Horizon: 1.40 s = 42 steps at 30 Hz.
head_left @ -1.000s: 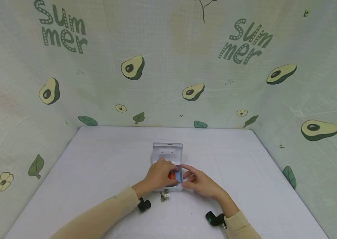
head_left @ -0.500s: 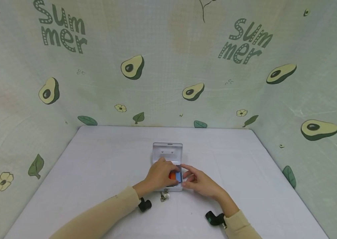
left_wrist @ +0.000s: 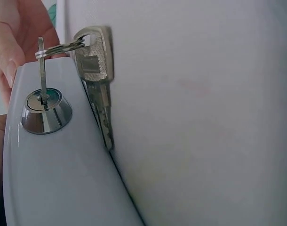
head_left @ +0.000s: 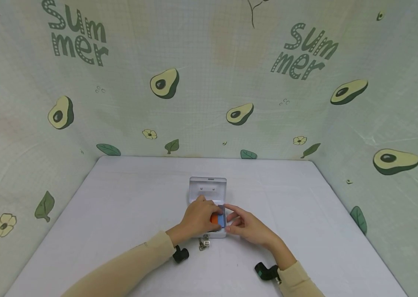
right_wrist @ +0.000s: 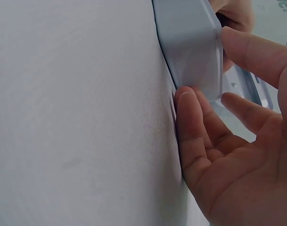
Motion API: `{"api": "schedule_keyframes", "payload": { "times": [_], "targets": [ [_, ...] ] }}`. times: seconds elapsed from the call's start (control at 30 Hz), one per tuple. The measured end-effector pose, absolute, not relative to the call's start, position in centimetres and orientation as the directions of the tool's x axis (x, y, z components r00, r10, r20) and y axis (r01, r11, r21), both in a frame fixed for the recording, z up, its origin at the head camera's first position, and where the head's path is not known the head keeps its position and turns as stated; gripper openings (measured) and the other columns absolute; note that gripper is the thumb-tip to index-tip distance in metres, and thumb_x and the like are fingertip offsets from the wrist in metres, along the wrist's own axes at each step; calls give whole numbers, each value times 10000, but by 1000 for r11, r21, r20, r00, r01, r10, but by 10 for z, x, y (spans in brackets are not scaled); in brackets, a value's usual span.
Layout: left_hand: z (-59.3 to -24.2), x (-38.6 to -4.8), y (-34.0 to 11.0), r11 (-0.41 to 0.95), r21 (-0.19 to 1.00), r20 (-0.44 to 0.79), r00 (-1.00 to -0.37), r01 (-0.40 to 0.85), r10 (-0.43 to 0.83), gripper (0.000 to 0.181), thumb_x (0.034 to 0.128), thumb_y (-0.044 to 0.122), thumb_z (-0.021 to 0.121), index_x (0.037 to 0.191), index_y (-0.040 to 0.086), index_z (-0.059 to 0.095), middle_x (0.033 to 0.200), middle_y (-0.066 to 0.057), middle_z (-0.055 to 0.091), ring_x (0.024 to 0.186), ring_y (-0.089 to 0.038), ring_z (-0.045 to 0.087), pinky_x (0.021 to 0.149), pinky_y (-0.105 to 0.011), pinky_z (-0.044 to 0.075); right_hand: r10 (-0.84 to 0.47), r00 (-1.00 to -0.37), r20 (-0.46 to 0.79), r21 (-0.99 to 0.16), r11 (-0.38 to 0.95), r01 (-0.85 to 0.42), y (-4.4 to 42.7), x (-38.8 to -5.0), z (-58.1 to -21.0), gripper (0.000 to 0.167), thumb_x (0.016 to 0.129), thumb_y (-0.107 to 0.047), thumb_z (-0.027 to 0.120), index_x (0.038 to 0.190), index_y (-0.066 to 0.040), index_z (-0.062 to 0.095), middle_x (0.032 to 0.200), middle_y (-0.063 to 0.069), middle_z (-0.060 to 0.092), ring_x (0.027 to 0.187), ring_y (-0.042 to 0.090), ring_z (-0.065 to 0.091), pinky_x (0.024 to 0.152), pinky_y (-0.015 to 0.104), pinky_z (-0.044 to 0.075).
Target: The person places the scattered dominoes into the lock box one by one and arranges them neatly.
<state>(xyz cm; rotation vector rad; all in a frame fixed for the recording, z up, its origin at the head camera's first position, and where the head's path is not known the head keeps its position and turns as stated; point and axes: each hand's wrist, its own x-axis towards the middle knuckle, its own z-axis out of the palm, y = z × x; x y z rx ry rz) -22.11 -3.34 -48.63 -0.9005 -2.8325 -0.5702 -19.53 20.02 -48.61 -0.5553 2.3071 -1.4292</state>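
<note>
A small pale metal lock box [head_left: 216, 235] stands on the table with its lid [head_left: 207, 190] raised. My left hand [head_left: 196, 217] reaches into it, thumb and fingers on either side of an orange and blue item [head_left: 221, 220]; the hand covers most of that item, so its kind is unclear. My right hand [head_left: 250, 227] rests against the box's right side; in the right wrist view its thumb and fingertips touch the box wall [right_wrist: 193, 56], fingers loosely bent. At the box front, one key stands in the round lock [left_wrist: 47, 115], and a second key [left_wrist: 94, 68] hangs from its ring.
A white cloth [head_left: 142, 181] covers the table. Printed fabric walls [head_left: 201, 53] enclose the back and both sides. Black wrist cameras [head_left: 266, 271] sit below the cuffs, close to the tabletop.
My left hand has shifted very slightly to the right inside the box, the orange part with it. The right hand and the box stay in place.
</note>
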Motion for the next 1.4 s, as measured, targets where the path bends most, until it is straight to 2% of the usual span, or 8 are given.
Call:
{"api": "schedule_keyframes", "payload": {
  "times": [0.8,1.07,1.23,1.4],
  "targets": [
    [-484,-221,-39,753,312,190,-814,580,548,402,803,402,936,1147,222,834,1050,66,760,840,-105,429,660,-206,366,-513,-851,-107,-906,404,-130,197,-197,-487,718,1020,-203,741,1641,-114,392,1299,153,626,1037,244,643,818,250,538],
    [-481,-221,-45,721,368,184,-806,587,563,385,819,338,930,1167,204,832,1089,55,765,880,-95,470,699,-207,415,-506,-856,-107,-902,411,-130,197,-196,-488,718,1018,-222,745,1638,-117,399,1298,152,630,1044,240,643,828,248,545],
    [-472,-218,-53,696,416,168,-801,586,574,375,844,310,909,1192,199,824,1118,44,759,928,-112,521,721,-236,465,-501,-859,-108,-898,419,-132,198,-196,-487,712,1019,-221,743,1636,-117,403,1294,155,634,1040,239,640,818,250,539],
    [-461,-216,-64,711,426,152,-819,559,553,391,854,324,906,1221,226,815,1156,60,740,1061,-155,579,831,-328,534,-501,-859,-110,-891,433,-138,201,-197,-486,720,1017,-243,746,1636,-116,401,1296,148,638,1031,221,642,822,254,540]
  ]
}}
